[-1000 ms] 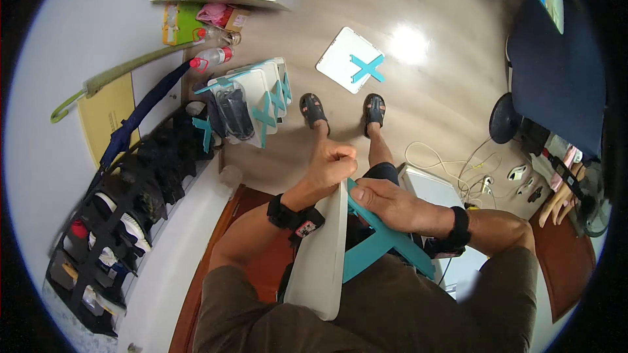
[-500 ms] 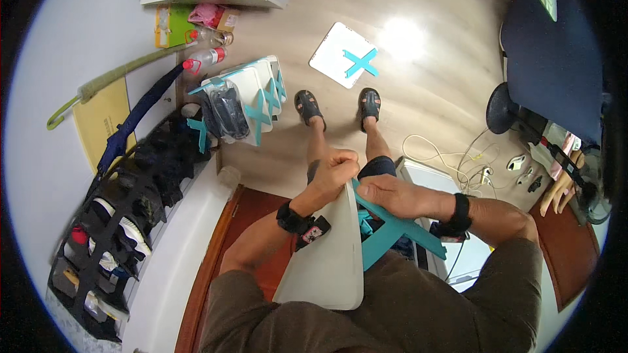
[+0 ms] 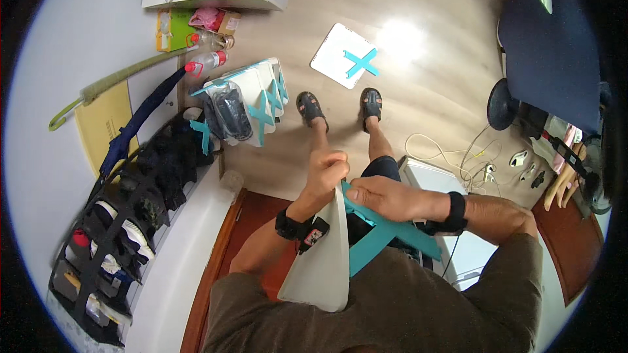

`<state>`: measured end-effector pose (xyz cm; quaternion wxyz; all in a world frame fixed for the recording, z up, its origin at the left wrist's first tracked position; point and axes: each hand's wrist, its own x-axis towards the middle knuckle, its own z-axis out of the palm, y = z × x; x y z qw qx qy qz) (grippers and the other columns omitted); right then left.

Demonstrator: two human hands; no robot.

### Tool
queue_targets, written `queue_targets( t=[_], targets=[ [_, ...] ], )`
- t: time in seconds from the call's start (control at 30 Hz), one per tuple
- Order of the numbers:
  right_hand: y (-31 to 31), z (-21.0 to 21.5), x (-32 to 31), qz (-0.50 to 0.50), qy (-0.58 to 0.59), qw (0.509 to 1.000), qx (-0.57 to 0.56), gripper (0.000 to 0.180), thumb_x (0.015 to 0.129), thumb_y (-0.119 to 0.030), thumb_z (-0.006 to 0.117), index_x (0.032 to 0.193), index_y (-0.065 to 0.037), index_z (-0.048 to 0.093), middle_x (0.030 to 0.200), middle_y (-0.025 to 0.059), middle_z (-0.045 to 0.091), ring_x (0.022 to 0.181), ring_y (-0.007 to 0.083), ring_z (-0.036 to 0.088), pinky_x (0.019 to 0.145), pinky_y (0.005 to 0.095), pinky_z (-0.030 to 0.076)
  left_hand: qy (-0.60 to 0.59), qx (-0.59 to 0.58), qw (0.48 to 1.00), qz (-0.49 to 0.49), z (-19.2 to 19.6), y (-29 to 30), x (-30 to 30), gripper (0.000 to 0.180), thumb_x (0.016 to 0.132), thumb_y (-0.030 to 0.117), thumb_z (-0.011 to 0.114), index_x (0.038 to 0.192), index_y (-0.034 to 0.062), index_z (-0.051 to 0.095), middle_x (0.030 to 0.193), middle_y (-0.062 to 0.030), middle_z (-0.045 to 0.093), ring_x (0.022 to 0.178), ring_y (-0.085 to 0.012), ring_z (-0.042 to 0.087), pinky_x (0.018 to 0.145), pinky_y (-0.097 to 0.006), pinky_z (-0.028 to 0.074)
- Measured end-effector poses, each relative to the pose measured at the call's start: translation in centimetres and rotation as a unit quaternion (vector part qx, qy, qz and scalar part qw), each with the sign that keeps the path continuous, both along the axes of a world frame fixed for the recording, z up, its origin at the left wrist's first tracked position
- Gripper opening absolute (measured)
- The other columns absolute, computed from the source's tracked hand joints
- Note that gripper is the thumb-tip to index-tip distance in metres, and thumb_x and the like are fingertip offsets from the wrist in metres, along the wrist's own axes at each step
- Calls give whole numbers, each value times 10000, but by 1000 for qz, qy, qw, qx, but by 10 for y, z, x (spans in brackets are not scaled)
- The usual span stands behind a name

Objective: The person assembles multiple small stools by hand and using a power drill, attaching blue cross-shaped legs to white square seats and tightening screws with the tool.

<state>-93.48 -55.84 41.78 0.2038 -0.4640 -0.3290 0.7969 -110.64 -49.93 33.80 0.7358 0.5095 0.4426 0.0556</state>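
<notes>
Together — left hand [image 3: 327, 173] clenched on white panel [image 3: 322, 265], right hand [image 3: 389, 197] gripping teal crosspiece [image 3: 381, 236].

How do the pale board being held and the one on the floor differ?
The held board is tipped up; the floor board lies flat. The held board's teal cross, under the right hand, juts out beside it; the floor board's teal cross overlaps its face. Both boards are pale, each with a teal cross.
</notes>
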Motion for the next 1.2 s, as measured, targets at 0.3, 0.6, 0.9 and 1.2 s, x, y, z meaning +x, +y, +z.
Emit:
queue_targets(
  t=[0.3,0.6,0.9,1.2],
  targets=[
    [-10,-1,-8,12,-6,998,-62,533,982,-479,306,873,7,497,712,118,511,673,200,516,646,350,445,-66,-97,992,49,14,-2,-1,250,733,39,496,511,42,382,508,32,387,487,-40,350,436,-251,244],
    [-30,-17,-14,-107,21,985,-135,486,986,-428,363,919,16,548,772,42,548,708,123,506,656,280,450,-15,-35,991,-126,9,12,-4,189,852,191,533,897,10,558,858,-42,532,748,-111,474,662,-278,390],
    [-39,-53,-1,-230,-14,955,-186,466,985,-371,375,922,39,588,719,45,573,597,127,531,563,268,450,-125,-7,929,-348,117,68,-13,795,721,256,736,1384,62,343,1319,-161,470,1156,-307,518,907,-389,444],
    [-34,-63,21,27,-402,907,123,370,930,-326,455,916,-1,630,961,268,574,948,385,531,886,479,402,158,179,941,-241,92,42,7,287,764,51,615,1045,-6,637,943,-166,678,876,-239,658,797,-316,487]
  ],
)
